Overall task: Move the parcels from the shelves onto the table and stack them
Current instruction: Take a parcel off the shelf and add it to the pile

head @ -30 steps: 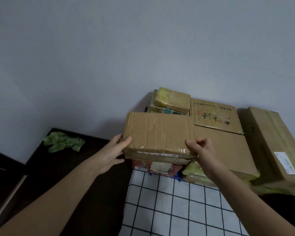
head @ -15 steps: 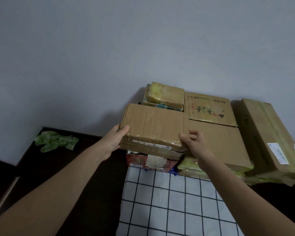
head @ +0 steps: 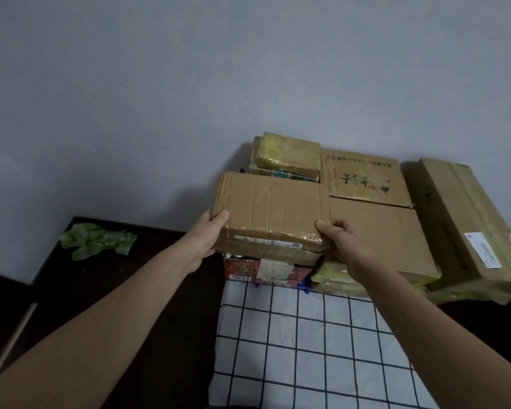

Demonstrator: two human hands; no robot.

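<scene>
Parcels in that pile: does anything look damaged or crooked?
Yes. The red box under the held brown parcel looks torn along its top edge and patched with tape. The long box at the right seems to lie tilted, not flat. Crumpled green plastic lies apart on the dark tabletop.

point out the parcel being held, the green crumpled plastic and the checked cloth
held parcel (head: 272, 206): head view, middle of its brown top face
green crumpled plastic (head: 96, 241): head view, middle of the bundle
checked cloth (head: 310, 338): head view, a bare white square near its middle
</scene>
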